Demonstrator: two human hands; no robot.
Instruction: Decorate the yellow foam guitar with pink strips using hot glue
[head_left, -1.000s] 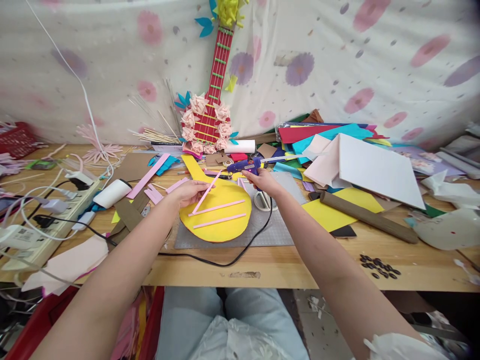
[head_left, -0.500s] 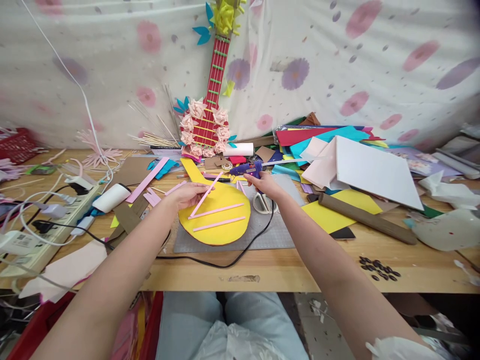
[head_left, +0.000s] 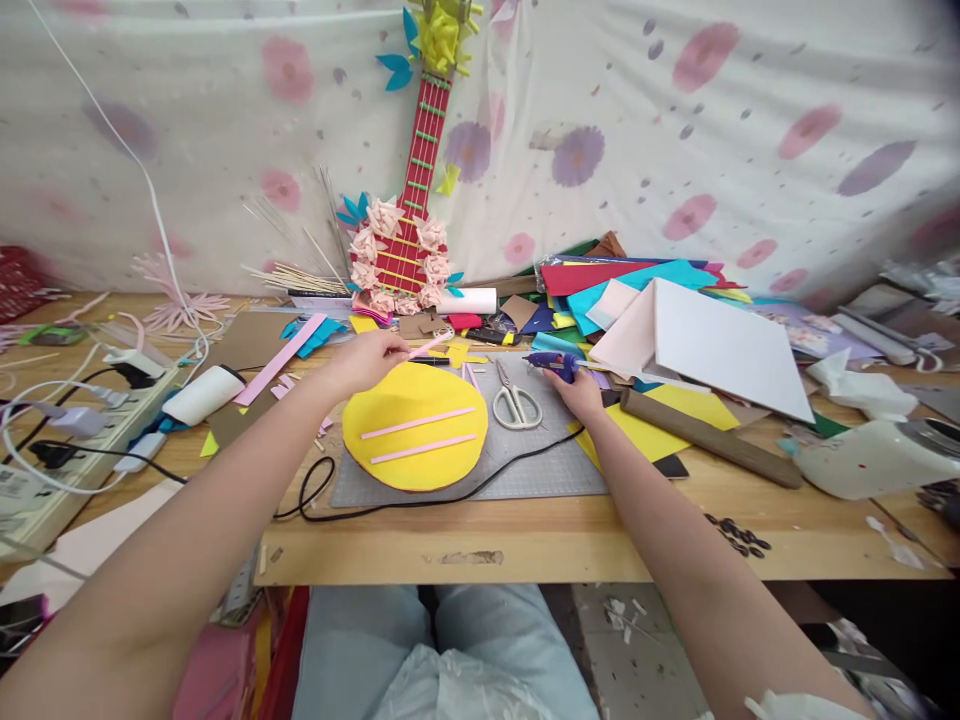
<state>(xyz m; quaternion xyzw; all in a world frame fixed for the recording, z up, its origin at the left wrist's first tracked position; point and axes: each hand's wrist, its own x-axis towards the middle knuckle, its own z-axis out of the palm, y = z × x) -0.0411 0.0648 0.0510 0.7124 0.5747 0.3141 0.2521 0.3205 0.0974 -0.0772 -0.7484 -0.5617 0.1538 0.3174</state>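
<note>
My left hand (head_left: 369, 362) pinches a thin pink strip (head_left: 429, 346) above the upper edge of a round yellow piece (head_left: 420, 390). Two more pink strips, the upper one (head_left: 418, 423) and the lower one (head_left: 424, 449), lie nearly parallel across the yellow face. Off to the right, my right hand (head_left: 579, 393) is closed around a purple glue gun (head_left: 553, 364) whose nozzle points left. White-handled scissors (head_left: 516, 405) rest between the yellow piece and my right hand, on a grey cutting mat (head_left: 499, 475). My left hand hides the yellow neck.
A red paper guitar (head_left: 405, 250) with pink flowers stands at the back. Coloured sheets and a white board (head_left: 724, 345) pile up at right, near a brown roll (head_left: 709, 437). A power strip (head_left: 71, 450) sits at left; a black cable (head_left: 420, 508) crosses the mat.
My right hand has carried the glue gun right and down, away from the yellow piece, uncovering the scissors. My left hand has lifted its pink strip up and away from the yellow face.
</note>
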